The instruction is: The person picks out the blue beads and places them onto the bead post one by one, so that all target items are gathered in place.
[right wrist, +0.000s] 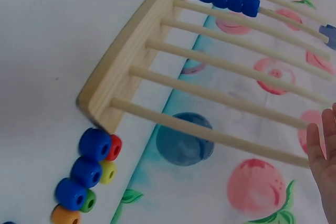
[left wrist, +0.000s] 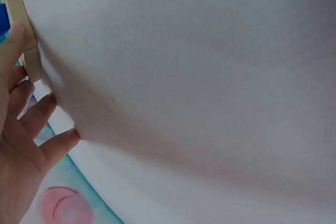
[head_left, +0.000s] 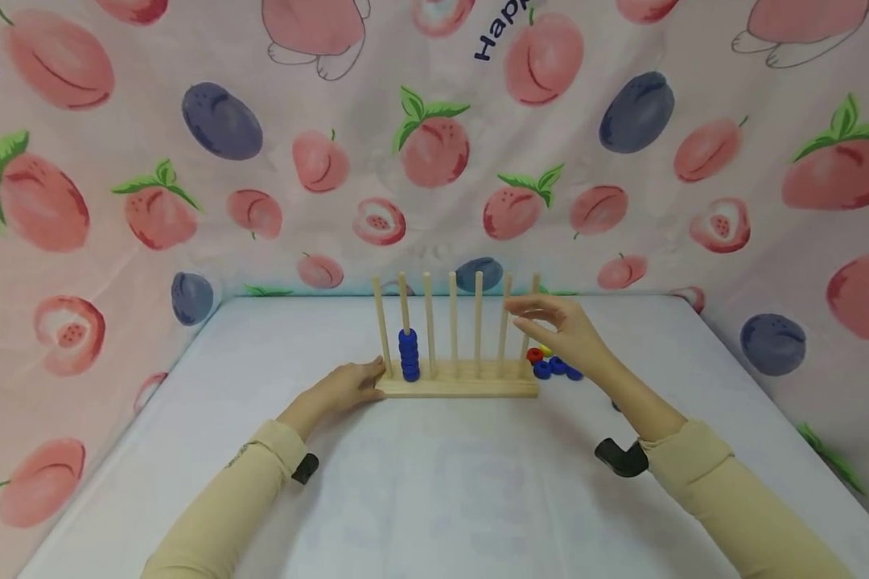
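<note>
A wooden bead rack [head_left: 456, 389] with several upright rods stands on the white table. A stack of blue beads [head_left: 409, 355] is threaded on its second rod from the left. My left hand [head_left: 349, 386] grips the left end of the base; in the left wrist view the thumb [left wrist: 14, 43] lies along one side and fingers curl at the end. Above the base, my right hand [head_left: 559, 323] hovers by the tops of the rightmost rods, fingers slightly bent. No bead shows in it. Only part of this hand appears at the right edge of the right wrist view.
Loose blue beads [right wrist: 86, 172] lie off the rack's right end, beside a red bead [right wrist: 114, 147], a yellow bead [right wrist: 107, 172], a green bead [right wrist: 88, 201] and an orange bead [right wrist: 65, 215]. A fruit-patterned cloth [head_left: 420, 225] hangs behind the table.
</note>
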Demonstrator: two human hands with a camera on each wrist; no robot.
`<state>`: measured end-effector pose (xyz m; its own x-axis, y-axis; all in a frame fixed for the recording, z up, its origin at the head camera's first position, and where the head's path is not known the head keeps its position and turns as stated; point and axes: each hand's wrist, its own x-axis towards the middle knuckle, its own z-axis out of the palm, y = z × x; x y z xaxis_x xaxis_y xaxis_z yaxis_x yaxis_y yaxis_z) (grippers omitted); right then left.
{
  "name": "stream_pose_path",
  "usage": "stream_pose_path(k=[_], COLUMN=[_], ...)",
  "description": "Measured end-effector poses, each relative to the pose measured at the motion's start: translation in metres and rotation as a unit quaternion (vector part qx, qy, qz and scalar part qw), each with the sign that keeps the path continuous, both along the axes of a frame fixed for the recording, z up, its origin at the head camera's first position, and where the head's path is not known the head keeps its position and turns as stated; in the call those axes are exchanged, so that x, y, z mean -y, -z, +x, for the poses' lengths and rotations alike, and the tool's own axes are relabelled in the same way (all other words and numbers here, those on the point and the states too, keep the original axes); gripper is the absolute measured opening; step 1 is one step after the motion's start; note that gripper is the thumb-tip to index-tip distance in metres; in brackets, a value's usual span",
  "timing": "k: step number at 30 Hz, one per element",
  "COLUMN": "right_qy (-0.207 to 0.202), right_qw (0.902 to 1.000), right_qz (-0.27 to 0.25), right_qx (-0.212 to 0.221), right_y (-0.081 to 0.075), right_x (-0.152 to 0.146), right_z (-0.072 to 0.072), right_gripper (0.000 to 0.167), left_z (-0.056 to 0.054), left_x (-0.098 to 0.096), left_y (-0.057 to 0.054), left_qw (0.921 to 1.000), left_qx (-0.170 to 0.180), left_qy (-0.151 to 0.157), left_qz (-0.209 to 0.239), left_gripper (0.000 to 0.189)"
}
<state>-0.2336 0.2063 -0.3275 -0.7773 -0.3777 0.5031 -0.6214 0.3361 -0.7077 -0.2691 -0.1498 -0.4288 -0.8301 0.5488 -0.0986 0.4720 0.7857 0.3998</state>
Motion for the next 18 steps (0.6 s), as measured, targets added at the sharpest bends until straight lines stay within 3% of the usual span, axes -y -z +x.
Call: stream_pose_path(k=[8,18], right_qy=[0.027,0.037], right_qw=[0.9991,0.9992], right_qz=[0.032,0.016], right_qx=[0.008,0.006], right_y=[0.015,0.034], right_x=[-0.024,-0.055], right_z=[0.008,0.009], right_gripper=[0.027,0.029], left_z=[-0.001,-0.002], left_x=[0.000,0.000], left_y=[0.001,0.001], left_qw=[1.0000,0.9999], left_qx=[0.006,0.009], left_qy=[0.001,-0.004], left_qz=[-0.003,-0.007], left_gripper=[0.063,0.065])
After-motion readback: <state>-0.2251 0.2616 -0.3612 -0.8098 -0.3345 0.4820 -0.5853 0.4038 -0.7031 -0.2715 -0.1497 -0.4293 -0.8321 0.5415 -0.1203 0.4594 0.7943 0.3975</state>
